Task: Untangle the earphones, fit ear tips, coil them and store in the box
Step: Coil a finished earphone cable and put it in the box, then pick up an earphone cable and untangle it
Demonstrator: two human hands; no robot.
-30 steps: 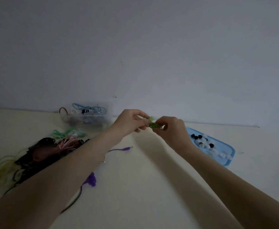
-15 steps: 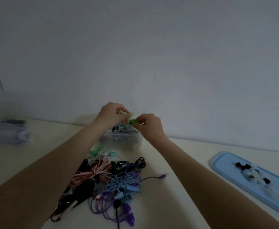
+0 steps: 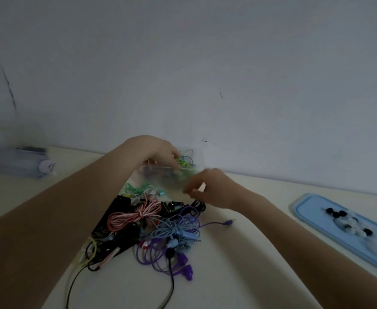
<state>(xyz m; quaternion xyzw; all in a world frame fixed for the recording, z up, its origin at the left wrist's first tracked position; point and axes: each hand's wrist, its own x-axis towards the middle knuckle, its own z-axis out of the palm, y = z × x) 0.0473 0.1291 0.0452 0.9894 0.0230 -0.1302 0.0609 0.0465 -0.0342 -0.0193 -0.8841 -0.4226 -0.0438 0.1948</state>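
A coiled green pair of earphones (image 3: 183,162) sits in the clear plastic box (image 3: 158,176) at the back of the table, on top of other coiled pairs. My left hand (image 3: 159,151) reaches into the box, and its thumb and fingertips pinch the green coil. Just in front of the box my right hand (image 3: 208,189) hovers, blurred, with loosely curled fingers that hold nothing. Below both hands lies a tangled pile of earphones (image 3: 151,226) in pink, black, blue, purple, mint and yellow.
A blue lid (image 3: 307,211) lies at the right with several black and clear ear tips (image 3: 339,214) on it. A translucent pouch (image 3: 15,162) rests at the far left by the wall. A purple plug (image 3: 227,223) trails from the pile.
Both hands held the green coil above the box. Now my left hand has lowered it into the box and my right hand has let go and drawn back toward me.
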